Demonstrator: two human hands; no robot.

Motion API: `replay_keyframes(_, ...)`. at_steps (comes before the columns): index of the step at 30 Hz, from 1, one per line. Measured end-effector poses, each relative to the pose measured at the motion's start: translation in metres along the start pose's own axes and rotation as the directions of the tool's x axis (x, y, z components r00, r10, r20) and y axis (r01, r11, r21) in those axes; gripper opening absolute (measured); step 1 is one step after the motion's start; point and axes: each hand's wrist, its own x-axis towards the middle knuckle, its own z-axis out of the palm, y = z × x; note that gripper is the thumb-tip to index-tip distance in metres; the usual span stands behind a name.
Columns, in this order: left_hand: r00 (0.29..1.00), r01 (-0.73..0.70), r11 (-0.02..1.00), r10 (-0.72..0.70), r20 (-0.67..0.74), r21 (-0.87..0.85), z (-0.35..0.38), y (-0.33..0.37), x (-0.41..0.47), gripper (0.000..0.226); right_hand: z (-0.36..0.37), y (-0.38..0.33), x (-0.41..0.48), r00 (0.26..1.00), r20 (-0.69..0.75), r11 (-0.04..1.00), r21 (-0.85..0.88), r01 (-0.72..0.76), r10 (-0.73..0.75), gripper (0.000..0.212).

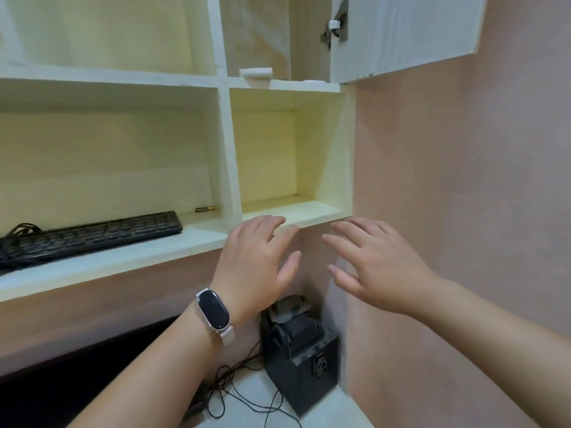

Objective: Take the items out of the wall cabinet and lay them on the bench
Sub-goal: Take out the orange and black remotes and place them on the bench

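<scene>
The wall cabinet (227, 168) has pale yellow open compartments. A black keyboard (92, 234) with its cable lies in the lower left compartment, and a small battery (205, 208) rests behind it. A white object (256, 76) sits on the upper right shelf. The lower right compartment holds nothing. My left hand (256, 264), with a band on the wrist, is raised below that compartment's front edge, fingers spread, holding nothing. My right hand (377, 267) is beside it, also with fingers apart and holding nothing.
An open cabinet door (401, 35) hangs at the top right. A pink wall (463, 196) runs along the right. Below, a dark grey device (296, 341) with thin black cables (244, 387) stands on the white bench (256, 406) in the corner.
</scene>
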Motion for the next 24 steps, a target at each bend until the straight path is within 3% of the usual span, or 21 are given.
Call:
replay_keyframes(14,0.989,0.023,0.988,-0.001,-0.147,0.151,-0.006,-0.047,0.129,0.042,0.002,0.089,0.151,0.96,-0.28,0.991,0.128,0.03,0.007,0.053)
replay_keyframes(18,0.975,0.037,0.978,0.011,-0.223,0.206,-0.02,-0.057,0.177,0.044,-0.005,0.118,0.195,0.959,-0.284,0.974,0.222,0.045,0.021,0.058)
replay_keyframes(21,0.968,0.017,0.963,0.052,-0.247,0.269,-0.034,-0.064,0.201,0.045,-0.01,0.129,0.224,0.957,-0.289,0.957,0.274,0.096,-0.013,0.061)
replay_keyframes(24,0.964,0.029,0.938,0.065,-0.259,0.345,-0.041,-0.071,0.224,0.045,-0.014,0.139,0.253,0.938,-0.337,0.933,0.304,0.192,-0.083,0.051)
